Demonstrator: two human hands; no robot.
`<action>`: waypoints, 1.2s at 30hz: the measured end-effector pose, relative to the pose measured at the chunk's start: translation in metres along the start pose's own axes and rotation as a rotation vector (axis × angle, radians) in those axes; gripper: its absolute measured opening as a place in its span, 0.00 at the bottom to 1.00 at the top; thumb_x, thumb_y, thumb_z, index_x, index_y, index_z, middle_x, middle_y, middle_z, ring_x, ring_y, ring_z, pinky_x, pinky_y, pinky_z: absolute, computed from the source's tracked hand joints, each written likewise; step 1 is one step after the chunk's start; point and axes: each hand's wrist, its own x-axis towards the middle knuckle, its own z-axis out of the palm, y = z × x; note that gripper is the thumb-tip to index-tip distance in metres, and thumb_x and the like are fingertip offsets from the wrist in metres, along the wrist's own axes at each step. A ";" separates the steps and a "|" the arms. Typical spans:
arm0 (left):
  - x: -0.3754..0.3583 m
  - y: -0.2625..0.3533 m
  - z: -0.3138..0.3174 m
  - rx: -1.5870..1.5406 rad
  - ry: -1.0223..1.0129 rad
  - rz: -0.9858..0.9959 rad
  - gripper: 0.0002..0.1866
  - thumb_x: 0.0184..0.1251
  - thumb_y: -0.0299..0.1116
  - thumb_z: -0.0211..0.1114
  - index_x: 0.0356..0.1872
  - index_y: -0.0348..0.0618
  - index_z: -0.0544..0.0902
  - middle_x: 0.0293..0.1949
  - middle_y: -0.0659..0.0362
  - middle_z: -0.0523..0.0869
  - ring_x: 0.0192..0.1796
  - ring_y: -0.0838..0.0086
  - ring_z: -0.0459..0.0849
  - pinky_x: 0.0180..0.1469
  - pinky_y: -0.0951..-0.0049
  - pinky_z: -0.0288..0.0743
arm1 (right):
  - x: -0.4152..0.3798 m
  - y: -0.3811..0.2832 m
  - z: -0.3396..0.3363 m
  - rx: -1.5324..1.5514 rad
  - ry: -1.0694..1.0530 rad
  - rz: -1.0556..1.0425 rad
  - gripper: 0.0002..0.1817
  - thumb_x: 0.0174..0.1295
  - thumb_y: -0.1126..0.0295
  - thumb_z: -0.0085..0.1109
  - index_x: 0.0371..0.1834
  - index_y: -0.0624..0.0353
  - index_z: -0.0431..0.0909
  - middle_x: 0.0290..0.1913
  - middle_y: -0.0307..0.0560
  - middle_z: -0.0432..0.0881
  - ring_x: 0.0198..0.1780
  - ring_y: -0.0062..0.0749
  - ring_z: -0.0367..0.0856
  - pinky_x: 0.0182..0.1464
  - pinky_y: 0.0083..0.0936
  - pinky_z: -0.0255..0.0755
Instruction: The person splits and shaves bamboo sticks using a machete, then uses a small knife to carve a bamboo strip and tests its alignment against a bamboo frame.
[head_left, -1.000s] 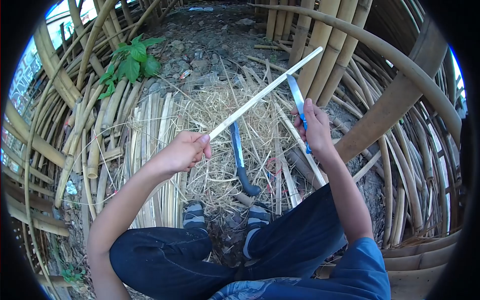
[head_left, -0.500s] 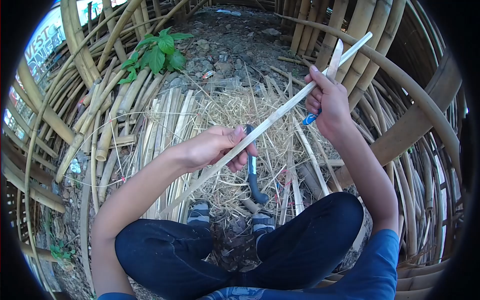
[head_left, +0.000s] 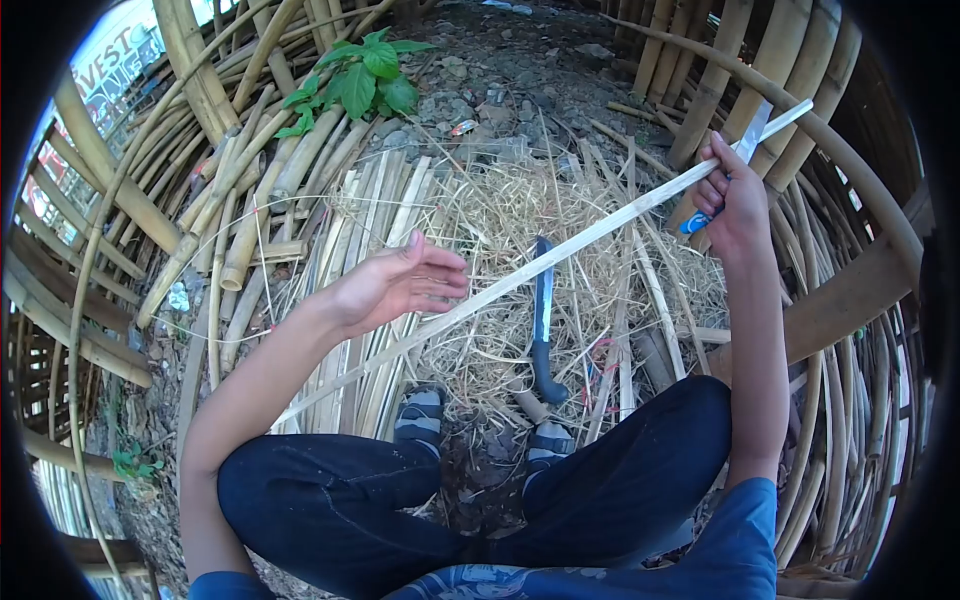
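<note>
A long pale bamboo strip [head_left: 590,235] slants across the view, from near my left knee up to the right. My right hand [head_left: 738,205] is closed around a knife [head_left: 753,132] with a blue handle and the upper part of the strip. The blade points up beside the strip's far end. My left hand [head_left: 395,285] is open, fingers stretched, just left of the strip and apart from it. Below the strip's middle, a large blade with a curved black handle [head_left: 545,370] lies on the shavings.
Thin bamboo shavings [head_left: 500,215] cover the ground ahead of my feet. Split bamboo strips [head_left: 365,220] lie at the left, near a green leafy plant [head_left: 365,80]. Bamboo poles [head_left: 790,80] stand at the right, with a curved pole [head_left: 850,190] close to my right hand.
My left hand has let go of the strip and moved left, its fingers now spread. My right hand has moved to the right with the knife and strip; the view has shifted slightly.
</note>
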 end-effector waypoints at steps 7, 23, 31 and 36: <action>-0.010 0.014 -0.005 -0.281 0.123 0.304 0.22 0.79 0.39 0.52 0.60 0.27 0.71 0.58 0.39 0.76 0.67 0.47 0.74 0.70 0.56 0.72 | 0.026 0.010 -0.008 -0.010 -0.068 0.039 0.13 0.73 0.61 0.55 0.31 0.56 0.72 0.13 0.26 0.55 0.13 0.14 0.53 0.16 0.16 0.49; -0.007 -0.004 0.002 0.494 0.003 -0.088 0.25 0.81 0.47 0.47 0.64 0.36 0.71 0.54 0.52 0.82 0.54 0.70 0.82 0.57 0.68 0.76 | 0.042 0.019 -0.015 -0.008 -0.037 0.048 0.14 0.73 0.61 0.56 0.31 0.57 0.73 0.13 0.26 0.55 0.14 0.13 0.53 0.17 0.17 0.48; -0.006 0.003 0.014 0.353 -0.083 -0.153 0.18 0.83 0.40 0.46 0.51 0.35 0.77 0.27 0.64 0.78 0.29 0.80 0.78 0.36 0.78 0.74 | 0.040 0.018 -0.022 -0.011 0.105 0.034 0.16 0.74 0.58 0.54 0.34 0.58 0.74 0.17 0.27 0.60 0.16 0.14 0.55 0.18 0.17 0.50; -0.002 0.013 0.015 0.238 0.007 -0.191 0.16 0.83 0.37 0.47 0.45 0.35 0.79 0.22 0.68 0.69 0.22 0.86 0.61 0.24 0.83 0.58 | -0.002 0.011 -0.006 -0.118 0.140 0.030 0.23 0.78 0.51 0.43 0.46 0.62 0.76 0.23 0.31 0.67 0.21 0.15 0.60 0.22 0.17 0.55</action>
